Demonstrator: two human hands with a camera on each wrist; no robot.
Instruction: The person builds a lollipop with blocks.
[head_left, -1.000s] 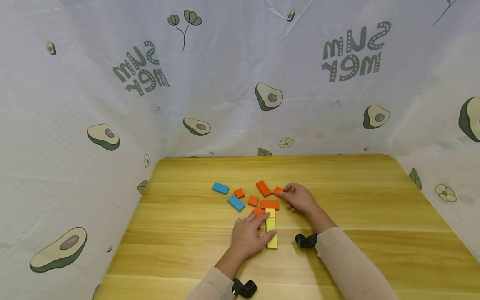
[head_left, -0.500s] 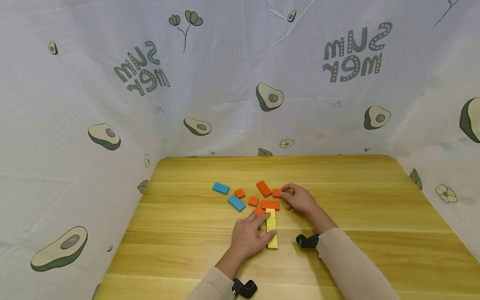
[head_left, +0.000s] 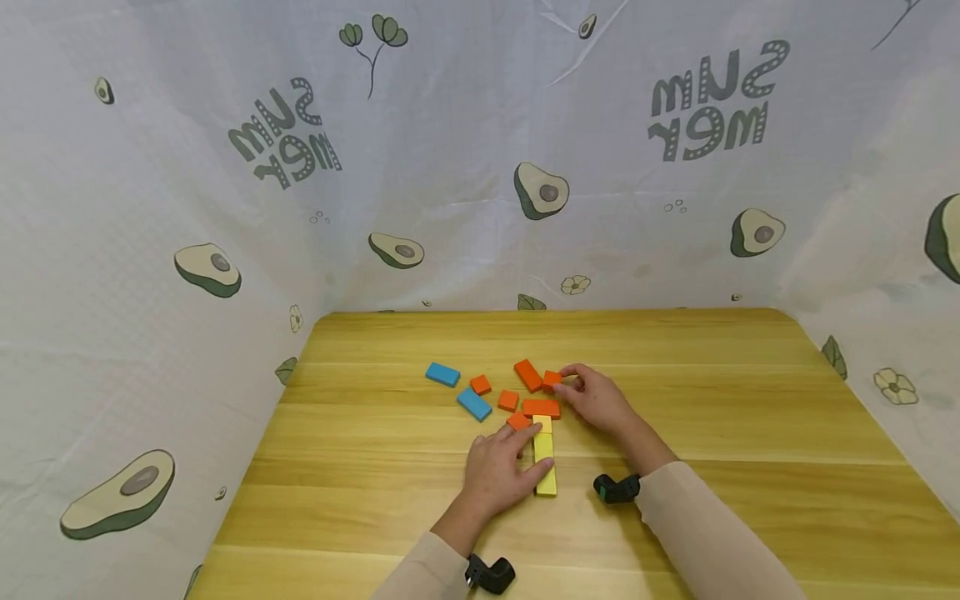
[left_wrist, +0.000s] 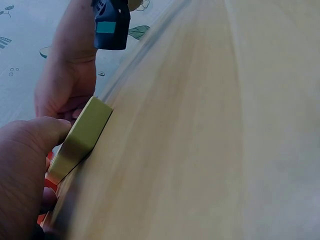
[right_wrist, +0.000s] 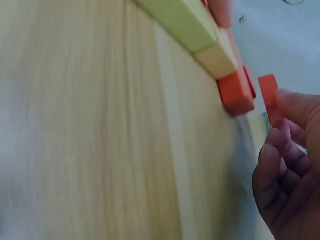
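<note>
My right hand point(head_left: 600, 402) pinches a small orange block point(head_left: 551, 379) between thumb and fingertips, at the far right of the orange pieces. The right wrist view also shows this orange block point(right_wrist: 269, 92) with the thumb against it. My left hand point(head_left: 495, 473) rests beside a row of blocks. Its index fingertip touches a small pale yellow block point(head_left: 545, 423), and its thumb lies on a long yellow block point(head_left: 547, 483). An orange block point(head_left: 542, 408) lies crosswise at the row's far end. Left of that row, another small orange block point(head_left: 517, 420) lies close to the left fingertips.
Behind the row lies a slanted orange block point(head_left: 527, 375). Further left are small orange blocks point(head_left: 507, 401) and two blue blocks point(head_left: 443, 374). Everything is on a wooden table point(head_left: 720, 533), with a printed white cloth point(head_left: 450, 167) hanging around it.
My right hand has turned the small orange block and moved it slightly left, closer to the slanted orange block. The left hand stays at the yellow row.
</note>
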